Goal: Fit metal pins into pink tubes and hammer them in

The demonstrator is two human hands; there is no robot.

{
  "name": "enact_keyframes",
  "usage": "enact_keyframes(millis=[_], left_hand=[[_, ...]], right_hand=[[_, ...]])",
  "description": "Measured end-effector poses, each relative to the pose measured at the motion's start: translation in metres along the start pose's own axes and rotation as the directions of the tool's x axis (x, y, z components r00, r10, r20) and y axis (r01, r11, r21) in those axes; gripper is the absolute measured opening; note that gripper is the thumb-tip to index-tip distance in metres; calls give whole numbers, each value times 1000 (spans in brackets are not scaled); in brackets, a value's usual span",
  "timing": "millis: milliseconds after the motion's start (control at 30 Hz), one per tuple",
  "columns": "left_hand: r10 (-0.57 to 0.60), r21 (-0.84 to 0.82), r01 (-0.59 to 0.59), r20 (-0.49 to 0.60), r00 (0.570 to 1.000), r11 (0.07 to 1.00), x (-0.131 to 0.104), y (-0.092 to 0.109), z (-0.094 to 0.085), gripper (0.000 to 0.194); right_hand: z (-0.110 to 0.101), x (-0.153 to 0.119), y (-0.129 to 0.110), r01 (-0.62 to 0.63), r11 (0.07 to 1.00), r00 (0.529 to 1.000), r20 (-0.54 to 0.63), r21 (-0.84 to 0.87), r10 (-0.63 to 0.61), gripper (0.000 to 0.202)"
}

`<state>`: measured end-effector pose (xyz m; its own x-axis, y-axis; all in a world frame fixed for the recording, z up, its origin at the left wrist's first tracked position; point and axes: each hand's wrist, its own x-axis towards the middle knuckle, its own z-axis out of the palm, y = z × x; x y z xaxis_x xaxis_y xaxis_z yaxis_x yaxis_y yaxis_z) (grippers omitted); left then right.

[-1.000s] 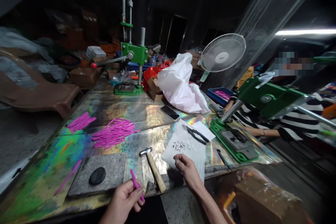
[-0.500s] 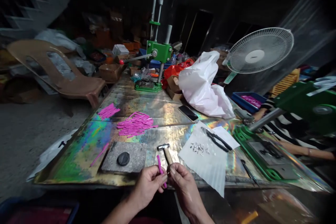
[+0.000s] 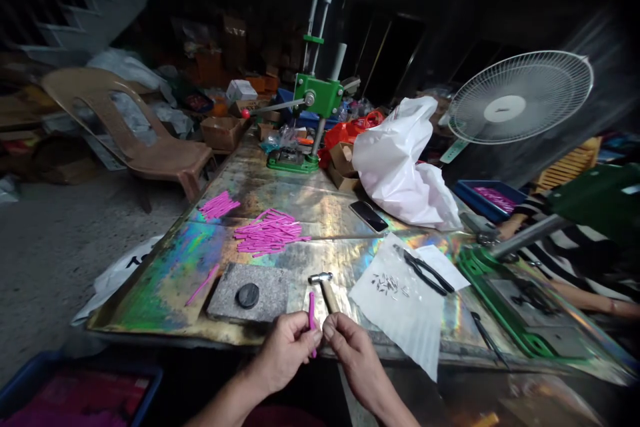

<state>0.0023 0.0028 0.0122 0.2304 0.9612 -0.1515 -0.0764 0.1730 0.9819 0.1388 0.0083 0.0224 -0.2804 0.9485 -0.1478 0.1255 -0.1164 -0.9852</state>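
My left hand (image 3: 287,350) pinches a narrow pink strip (image 3: 312,310) that stands upright between thumb and fingers. Close beside it, my right hand (image 3: 353,350) has thumb and forefinger pressed together; whatever is in them is too small to make out. Just beyond lies a ball-peen hammer (image 3: 327,292), its handle end hidden by my right hand. To the left, a black round piece (image 3: 248,295) rests on a grey stone block (image 3: 275,283). Small metal pieces (image 3: 387,285) are scattered on a white sheet (image 3: 415,327) at the right, with black-handled pliers (image 3: 427,273) on its far edge.
A pile of pink strips (image 3: 270,232), a smaller bundle (image 3: 219,205) and a single strip (image 3: 203,285) lie on the table. Beyond are a phone (image 3: 369,216), a white bag (image 3: 400,160) and a green press (image 3: 320,95). Another green press (image 3: 520,307) and a person's striped sleeve (image 3: 565,247) are at right.
The view has swung slightly left, so the table and its things sit further right. Both hands stay close together, and the pink strip is still in my left hand, now held more upright.
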Motion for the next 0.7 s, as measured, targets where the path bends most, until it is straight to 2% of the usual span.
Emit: enact_keyframes(millis=[100, 200, 333, 433, 700], left_hand=[[-9, -49, 9, -2, 1000, 999, 1, 1, -1, 24], [-50, -171, 43, -37, 998, 984, 2, 2, -3, 26], [-137, -393, 81, -118, 984, 916, 2, 4, -5, 25], [-155, -498, 56, -159, 975, 865, 3, 5, -5, 26], [-145, -555, 14, -193, 971, 832, 1, 13, -2, 21]], right_hand=[[3, 0, 0, -37, 997, 999, 7, 65, 36, 33], [8, 1, 1, -58, 986, 997, -36, 156, 65, 34], [16, 2, 6, -79, 961, 990, -90, 265, 106, 34], [21, 1, 10, -95, 939, 986, -102, 332, 136, 34], [25, 0, 13, -89, 911, 985, -97, 403, 140, 33]])
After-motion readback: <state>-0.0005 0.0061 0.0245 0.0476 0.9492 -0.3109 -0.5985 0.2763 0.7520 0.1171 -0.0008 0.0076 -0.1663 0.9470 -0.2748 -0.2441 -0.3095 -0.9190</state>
